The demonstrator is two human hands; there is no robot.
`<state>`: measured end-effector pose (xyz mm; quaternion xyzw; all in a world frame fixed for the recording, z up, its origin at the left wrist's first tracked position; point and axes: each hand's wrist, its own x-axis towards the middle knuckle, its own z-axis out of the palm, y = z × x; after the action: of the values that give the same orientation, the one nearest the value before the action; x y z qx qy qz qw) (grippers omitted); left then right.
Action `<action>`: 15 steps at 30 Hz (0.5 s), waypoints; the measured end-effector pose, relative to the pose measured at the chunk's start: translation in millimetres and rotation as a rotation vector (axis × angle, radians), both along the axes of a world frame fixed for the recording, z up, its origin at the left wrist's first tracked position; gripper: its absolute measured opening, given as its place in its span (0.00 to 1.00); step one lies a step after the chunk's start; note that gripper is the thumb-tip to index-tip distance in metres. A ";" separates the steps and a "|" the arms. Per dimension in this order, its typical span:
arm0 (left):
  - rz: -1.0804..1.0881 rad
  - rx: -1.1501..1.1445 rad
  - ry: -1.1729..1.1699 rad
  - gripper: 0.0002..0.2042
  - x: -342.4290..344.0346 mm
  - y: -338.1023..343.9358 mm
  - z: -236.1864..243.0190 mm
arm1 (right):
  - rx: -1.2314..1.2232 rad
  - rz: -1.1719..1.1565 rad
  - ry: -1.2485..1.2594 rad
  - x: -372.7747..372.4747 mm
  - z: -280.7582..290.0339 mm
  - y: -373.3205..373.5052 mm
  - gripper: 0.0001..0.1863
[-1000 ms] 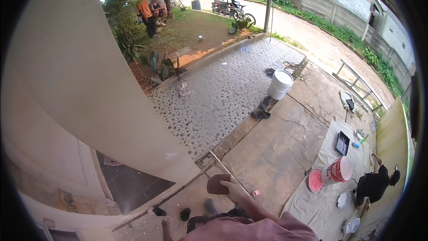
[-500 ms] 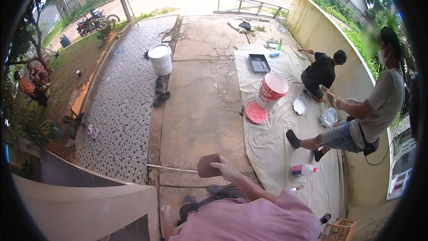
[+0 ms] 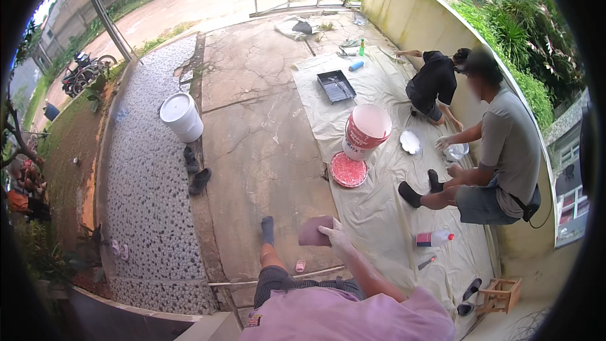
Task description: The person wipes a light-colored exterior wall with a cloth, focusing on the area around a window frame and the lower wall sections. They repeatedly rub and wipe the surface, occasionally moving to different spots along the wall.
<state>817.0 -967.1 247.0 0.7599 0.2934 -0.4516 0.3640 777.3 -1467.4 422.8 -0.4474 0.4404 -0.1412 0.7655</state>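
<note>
So the right hand (image 3: 339, 240) is holding a flat reddish-brown sheet (image 3: 312, 232), fingers pinching its right edge, and it's hanging near the middle, above the concrete floor (image 3: 271, 145). Can't tell what the left hand's fingers are doing. On the right, a cream drop cloth (image 3: 388, 221) is carrying a red-and-white bucket (image 3: 357, 141), a red lid (image 3: 348, 172) lying just on its near side, and a black roller tray (image 3: 336, 86) sitting farther off. A white bucket (image 3: 183, 120) is standing on the left.
</note>
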 end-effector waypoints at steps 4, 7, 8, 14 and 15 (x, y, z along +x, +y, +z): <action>-0.051 0.076 0.209 0.12 97.9 -65.6 -6.2 | 0.032 -0.010 -0.102 144.5 -2.8 -66.2 0.19; -0.060 0.108 0.202 0.12 202.4 -103.4 4.7 | 0.122 -0.023 -0.200 223.7 19.5 -106.2 0.18; -0.074 0.107 0.171 0.12 248.2 -126.6 0.9 | 0.122 -0.016 -0.229 242.8 23.4 -124.5 0.18; -0.425 -0.168 -0.686 0.10 617.0 -399.4 20.5 | 0.239 -0.154 -0.224 332.8 44.0 -243.8 0.18; -0.629 -0.208 -0.760 0.11 650.8 -504.1 49.8 | 0.242 -0.218 -0.178 333.6 36.6 -274.1 0.18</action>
<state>1467.8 -1471.1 296.8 0.8820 -0.1493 -0.2576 0.3652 1110.9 -1741.5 459.4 -0.2873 0.4308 -0.2082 0.8298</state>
